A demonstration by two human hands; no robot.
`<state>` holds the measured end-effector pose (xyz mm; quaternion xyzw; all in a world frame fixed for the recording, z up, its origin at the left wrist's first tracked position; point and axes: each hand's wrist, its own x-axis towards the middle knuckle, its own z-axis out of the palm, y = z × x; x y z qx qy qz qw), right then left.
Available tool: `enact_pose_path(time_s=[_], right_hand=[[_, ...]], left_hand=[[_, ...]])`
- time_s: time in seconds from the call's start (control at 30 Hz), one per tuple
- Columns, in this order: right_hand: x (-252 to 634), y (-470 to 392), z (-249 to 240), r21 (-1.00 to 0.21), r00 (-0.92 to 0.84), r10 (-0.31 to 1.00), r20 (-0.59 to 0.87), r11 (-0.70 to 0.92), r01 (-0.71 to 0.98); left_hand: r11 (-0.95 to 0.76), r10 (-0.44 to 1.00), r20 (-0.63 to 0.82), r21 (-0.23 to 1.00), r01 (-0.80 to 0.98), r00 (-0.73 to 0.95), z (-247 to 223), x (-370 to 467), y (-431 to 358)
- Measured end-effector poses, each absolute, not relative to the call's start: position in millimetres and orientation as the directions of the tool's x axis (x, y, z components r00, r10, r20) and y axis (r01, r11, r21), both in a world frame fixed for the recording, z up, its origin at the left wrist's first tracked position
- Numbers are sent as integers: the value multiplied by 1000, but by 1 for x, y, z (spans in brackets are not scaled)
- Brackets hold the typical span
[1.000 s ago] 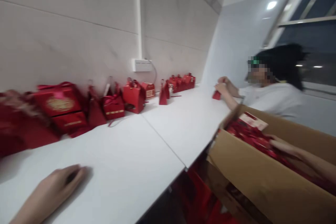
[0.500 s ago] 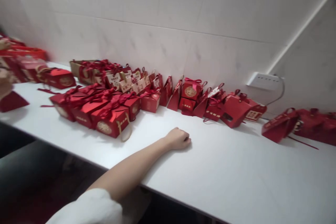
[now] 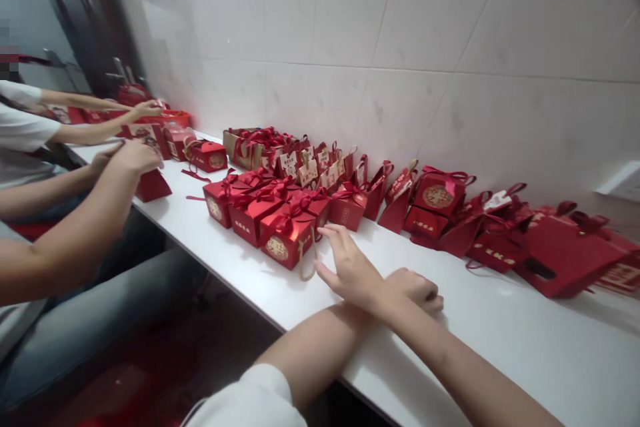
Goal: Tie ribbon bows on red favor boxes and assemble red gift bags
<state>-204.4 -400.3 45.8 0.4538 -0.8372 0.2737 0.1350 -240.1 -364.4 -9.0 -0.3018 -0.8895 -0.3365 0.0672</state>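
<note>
- Moved since the earlier frame: our right hand [image 3: 353,270], now crossed over our left forearm [image 3: 315,350].
- Right grip: fingers parted, empty, beside nearest red box [image 3: 287,240] on table [image 3: 540,347].
- Left hand [image 3: 413,289]: curled on table, contents hidden from us.

Boxes [image 3: 245,221] sit on the worktop [image 3: 545,347], just left of the right hand [image 3: 347,263]; the left hand [image 3: 415,285] lies to its right. Packages [image 3: 395,209] line the wall [image 3: 420,20] behind, a carton [image 3: 231,142] at their left end. Co-workers [image 3: 55,247] are at far left.
</note>
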Motion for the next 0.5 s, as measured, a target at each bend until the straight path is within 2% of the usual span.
enact_pose_path(time_s=[0.07, 0.17, 0.23, 0.4, 0.5], right_hand=[[-212, -425, 44, -430, -645, -653, 397, 488, -759], [-219, -443, 42, -535, -762, -600, 246, 571, -622], [-220, -451, 41, -575, -788, -582, 201, 581, -576], [-216, -448, 34, -660, -810, -519, 273, 512, -550], [-214, -417, 38, -682, -779, -465, 421, 404, -610]], left_hand=[[610, 586, 258, 484, 628, -768, -6, -243, -366], [627, 630, 216, 427, 652, -746, -3, -245, -368], [625, 646, 208, 408, 666, -734, -2, -245, -368], [602, 657, 226, 416, 681, -719, -6, -245, -369], [613, 595, 262, 464, 640, -760, -8, -245, -365]])
